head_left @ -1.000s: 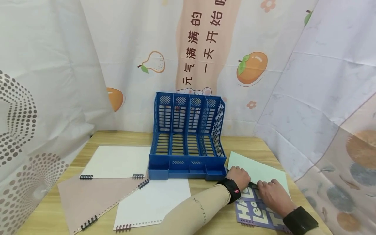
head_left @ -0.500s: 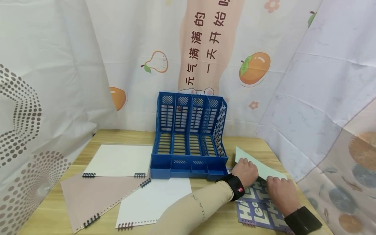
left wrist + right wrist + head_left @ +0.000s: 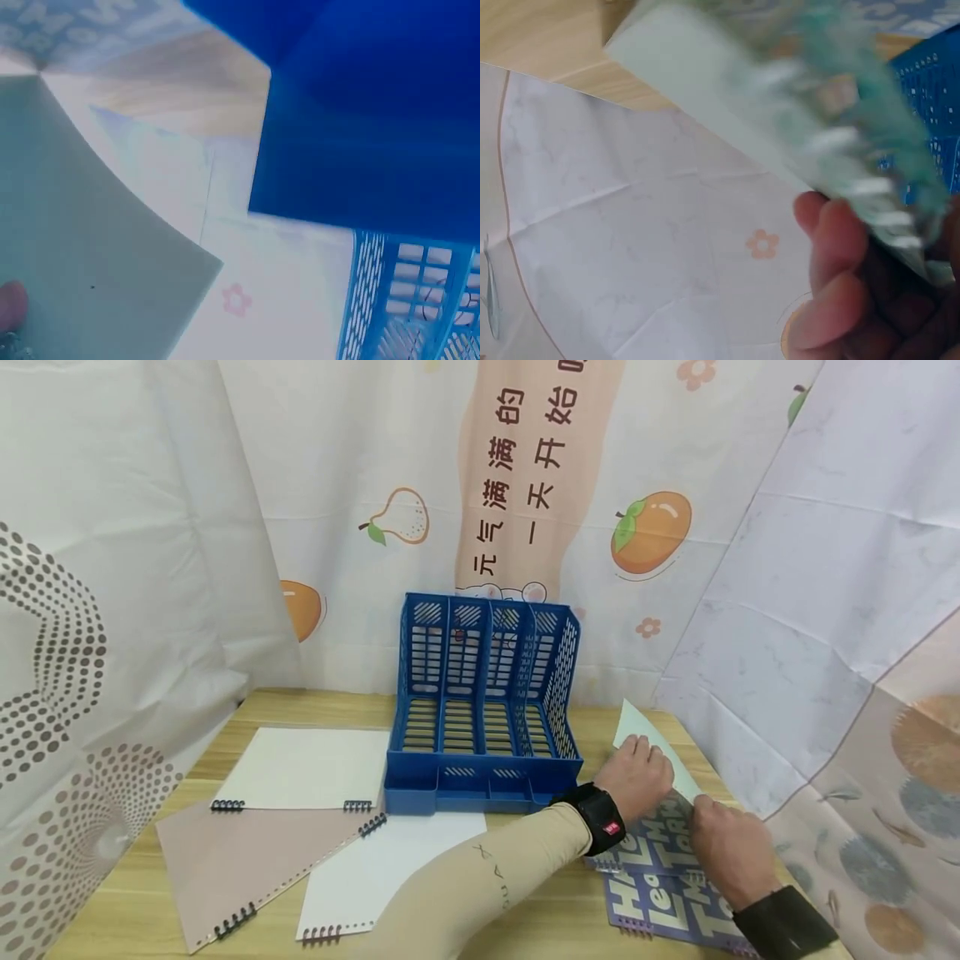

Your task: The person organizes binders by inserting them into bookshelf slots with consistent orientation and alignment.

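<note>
Left hand [image 3: 636,777] and right hand [image 3: 735,850], fingers curled, both grip a pale green spiral-bound notebook [image 3: 636,722] at the right of a wood-grain table [image 3: 135,885]. Its far corner tilts upward; the two separate holds probably keep the floppy sheets from sagging. Blurred coils show along one edge in the right wrist view. Beneath and nearer lie what look like two overlapping purple notebooks [image 3: 652,906] with pale block letters; the tilt seems to hold the green one clear of them. Just left, at table centre, stands a blue four-slot desktop file organizer [image 3: 412,800], its open side facing near, presumably for easy reach. Farther left, a cream notebook [image 3: 315,768] partly covers a pinkish-brown notebook [image 3: 255,852], with a white notebook [image 3: 397,868] beside that; fanned flat, each likely leaves an edge to grasp. Fruit-printed curtains [image 3: 337,443] hang behind.
</note>
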Available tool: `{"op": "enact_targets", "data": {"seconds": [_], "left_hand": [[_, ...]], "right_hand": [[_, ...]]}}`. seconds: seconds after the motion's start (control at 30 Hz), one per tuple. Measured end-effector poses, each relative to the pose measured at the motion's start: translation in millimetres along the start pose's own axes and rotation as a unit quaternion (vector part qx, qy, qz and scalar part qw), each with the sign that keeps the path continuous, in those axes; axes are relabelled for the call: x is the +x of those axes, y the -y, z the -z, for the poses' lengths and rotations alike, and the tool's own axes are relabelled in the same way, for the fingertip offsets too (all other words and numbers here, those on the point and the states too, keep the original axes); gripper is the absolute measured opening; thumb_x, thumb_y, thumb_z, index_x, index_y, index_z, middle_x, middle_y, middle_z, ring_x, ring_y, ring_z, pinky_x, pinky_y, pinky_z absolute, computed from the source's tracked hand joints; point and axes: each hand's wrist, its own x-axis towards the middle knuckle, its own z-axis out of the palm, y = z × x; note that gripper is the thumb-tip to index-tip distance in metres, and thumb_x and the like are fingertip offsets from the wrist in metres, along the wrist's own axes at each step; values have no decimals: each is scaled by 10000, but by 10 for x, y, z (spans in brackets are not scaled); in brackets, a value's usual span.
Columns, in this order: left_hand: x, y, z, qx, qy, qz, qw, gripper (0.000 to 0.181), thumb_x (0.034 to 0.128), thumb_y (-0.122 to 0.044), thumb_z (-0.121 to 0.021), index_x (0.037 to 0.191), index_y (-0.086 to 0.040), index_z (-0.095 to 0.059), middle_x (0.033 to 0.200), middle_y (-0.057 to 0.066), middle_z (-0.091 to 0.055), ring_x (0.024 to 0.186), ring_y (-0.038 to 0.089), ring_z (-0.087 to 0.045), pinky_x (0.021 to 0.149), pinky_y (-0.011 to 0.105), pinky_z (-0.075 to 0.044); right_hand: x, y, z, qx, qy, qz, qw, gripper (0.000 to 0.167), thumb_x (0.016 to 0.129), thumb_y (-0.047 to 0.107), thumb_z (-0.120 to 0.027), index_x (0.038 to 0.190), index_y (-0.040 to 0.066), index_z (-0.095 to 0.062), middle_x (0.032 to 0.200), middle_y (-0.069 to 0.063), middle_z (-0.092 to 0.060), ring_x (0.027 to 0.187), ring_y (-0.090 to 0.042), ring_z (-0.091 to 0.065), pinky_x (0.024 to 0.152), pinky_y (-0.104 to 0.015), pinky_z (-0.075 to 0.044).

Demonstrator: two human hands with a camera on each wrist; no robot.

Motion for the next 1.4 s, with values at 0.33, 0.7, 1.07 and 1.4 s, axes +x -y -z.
{"op": "enact_targets", "data": {"seconds": [0.33,0.7,1.07,1.4], "left_hand": [[63,534,15,-206,274,510,9981,287,1004,-110,-516,868,-251,-724,834,-102,-697,763,73,-618,726,251,-488],[-204,1238,-38,-644,806,1858,9772,178,995,-291,-663,1139,-218,-737,1029,-74,-756,862,93,-705,679,255,-550],[-515,1688,25,-1190,802,2612,9546,348,1003,-432,-625,1158,-145,-744,952,5,-768,700,153,-696,538,275,-536],[-894,2129,86,-1488,1542,3528,9108,451,1024,-475,-574,1238,-107,-721,719,59,-673,524,185,-567,440,316,-431]], "right_hand": [[50,-2,66,374,-332,-198,9986,228,794,-4,-622,655,48,-450,477,-44,-406,352,-212,-370,312,-427,-319],[133,-16,88,513,-1296,-509,9889,343,990,171,-427,663,68,-415,473,-136,-422,337,-327,-403,322,-500,-278],[256,36,99,1065,-1402,-901,9802,373,947,150,-557,608,126,-403,484,-46,-376,386,-211,-326,341,-492,-281],[411,223,160,1796,-1206,-1631,9626,245,972,112,-623,786,-46,-639,779,-326,-683,616,-534,-644,560,-656,-485]]}}
